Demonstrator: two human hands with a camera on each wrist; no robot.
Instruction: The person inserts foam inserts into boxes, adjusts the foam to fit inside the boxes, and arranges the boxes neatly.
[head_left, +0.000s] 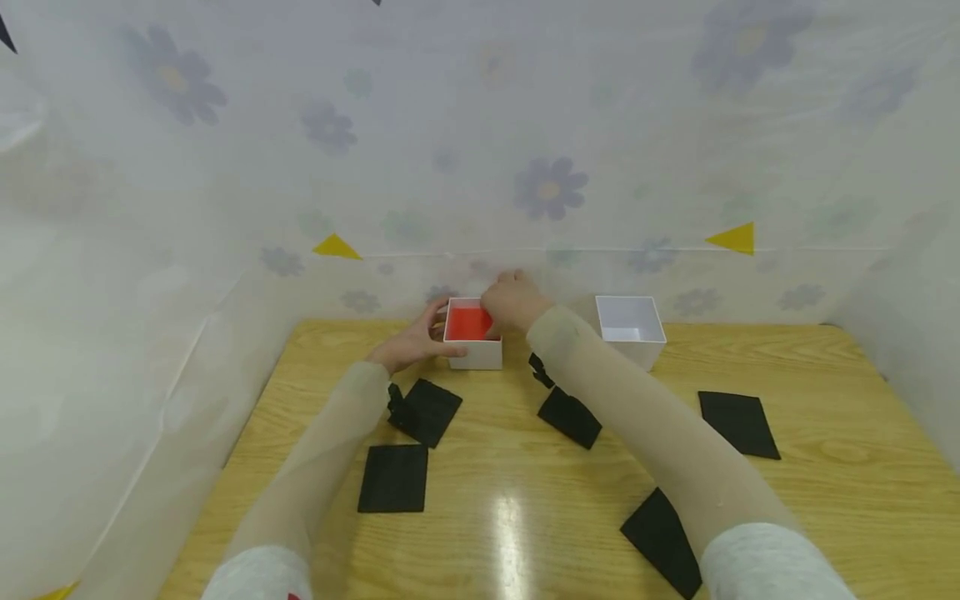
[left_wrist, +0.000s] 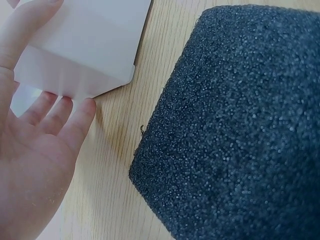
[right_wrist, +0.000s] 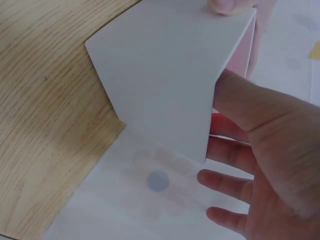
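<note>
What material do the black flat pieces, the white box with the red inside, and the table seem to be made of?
The black flat pieces look like foam: the left wrist view shows a matte, grainy, porous surface. The white box seems to be thin, smooth card or plastic with sharp folded edges; which one is unclear. The table looks like light wood or wood-pattern laminate, with visible grain and a glossy reflection.
</note>
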